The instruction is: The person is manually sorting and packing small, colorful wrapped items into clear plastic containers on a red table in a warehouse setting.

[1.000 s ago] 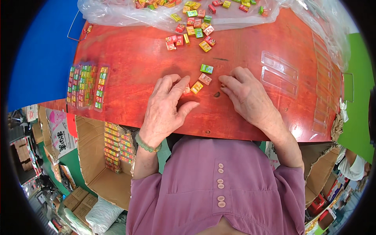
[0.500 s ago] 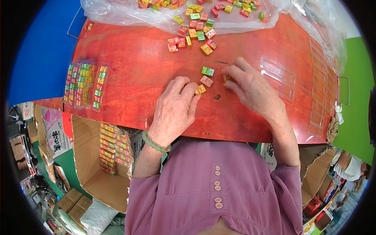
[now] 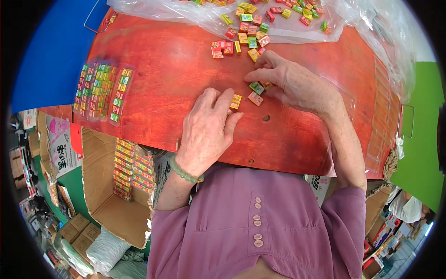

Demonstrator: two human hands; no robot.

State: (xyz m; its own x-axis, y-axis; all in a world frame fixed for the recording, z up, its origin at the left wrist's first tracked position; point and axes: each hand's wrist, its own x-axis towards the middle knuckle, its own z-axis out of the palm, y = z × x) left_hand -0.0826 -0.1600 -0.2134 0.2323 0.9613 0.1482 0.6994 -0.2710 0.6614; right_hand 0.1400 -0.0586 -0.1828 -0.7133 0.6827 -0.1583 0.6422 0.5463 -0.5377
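Several small printed boxes in red, yellow, green and pink lie on the red table. My left hand (image 3: 204, 128) rests on the tabletop, thumb apart from the fingers. Its index finger is against a small yellow box (image 3: 236, 101). My right hand (image 3: 299, 83) is closed around another small yellow box (image 3: 266, 85), mostly hidden by the fingers. Its index finger arches over a small green box (image 3: 256, 88), and a pink box (image 3: 255, 98) lies just below that one. Farther back, a loose cluster includes a red box (image 3: 217, 52) and a green box (image 3: 252, 42).
Clear plastic sheeting (image 3: 186, 18) with more boxes spreads along the far edge. Clear trays filled with boxes (image 3: 100, 90) lie at the left; transparent trays (image 3: 378, 111) lie at the right. An open cardboard carton (image 3: 100, 186) holding packed rows stands below the table's left side.
My right hand has moved up and inward to the green box, which now sits tilted near the pink one. My left thumb has come away from the yellow box. The view has shifted slightly.
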